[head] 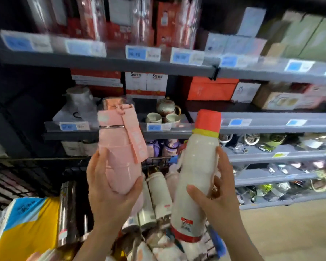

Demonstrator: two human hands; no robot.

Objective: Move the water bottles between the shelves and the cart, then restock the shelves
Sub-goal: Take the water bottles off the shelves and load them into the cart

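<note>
Two bottles held up side by side (one per hand), cart below them, shelves behind

Both forearms rise from the lower frame; left hand and right hand each curl fingers in a grip, palms facing inward
</note>
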